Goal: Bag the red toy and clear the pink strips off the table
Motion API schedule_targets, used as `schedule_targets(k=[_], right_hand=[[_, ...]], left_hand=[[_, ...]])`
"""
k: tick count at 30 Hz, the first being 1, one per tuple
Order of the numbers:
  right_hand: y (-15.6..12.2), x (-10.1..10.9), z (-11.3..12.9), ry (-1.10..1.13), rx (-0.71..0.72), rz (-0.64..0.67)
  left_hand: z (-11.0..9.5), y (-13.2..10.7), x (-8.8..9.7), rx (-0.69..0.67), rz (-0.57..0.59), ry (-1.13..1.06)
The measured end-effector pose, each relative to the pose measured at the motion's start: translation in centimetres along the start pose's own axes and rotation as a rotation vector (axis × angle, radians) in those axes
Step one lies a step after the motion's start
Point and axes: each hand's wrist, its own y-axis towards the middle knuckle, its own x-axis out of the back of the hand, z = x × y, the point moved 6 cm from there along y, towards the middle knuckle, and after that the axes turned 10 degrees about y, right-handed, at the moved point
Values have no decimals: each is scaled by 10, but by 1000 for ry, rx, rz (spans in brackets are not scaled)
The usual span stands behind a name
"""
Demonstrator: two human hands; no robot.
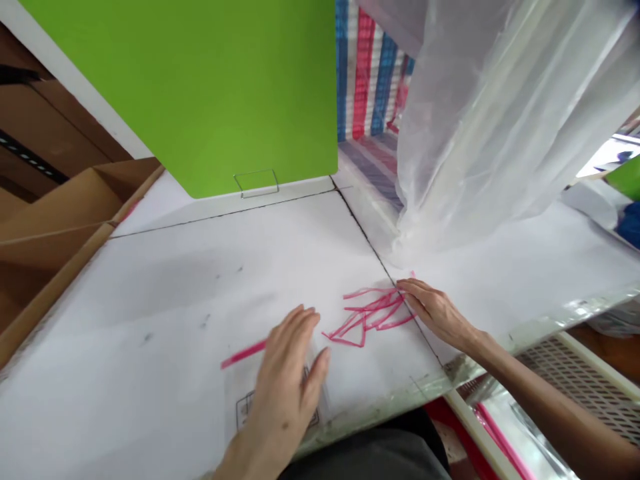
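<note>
Clear bag (pixel 280 373) faint under left hand (pixel 287 373)

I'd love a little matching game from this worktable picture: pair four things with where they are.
Things:
1. left hand
2. right hand
3. upright bright green board
4. clear plastic sheeting

Places:
A. hanging at the upper right
B. standing at the back of the white table
C. flat on a clear bag beside a single pink strip
D. fingertips at the tangle of thin pink plastic strips

Pairs: 1-C, 2-D, 3-B, 4-A
</note>
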Motion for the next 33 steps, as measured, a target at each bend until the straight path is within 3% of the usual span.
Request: schedule_targets(k=[2, 7, 14, 17, 22, 33], right_hand=[[-3, -1, -2, 0, 8, 29], [-7, 0, -10, -43, -25, -37], [12, -17, 1, -80, 32, 96], [4, -23, -3, -102, 35, 126], [-22, -28, -13, -77, -26, 139], [-31, -36, -1, -72, -70, 47]], left_hand=[[-6, 5, -25, -39, 93, 26], [-16, 24, -87, -40, 300, 31], [-33, 56, -126, -69, 414, -15], [-44, 53, -137, -127, 427, -48], [-60, 43, -144, -206, 353, -100], [-63, 51, -146, -203, 231, -199]])
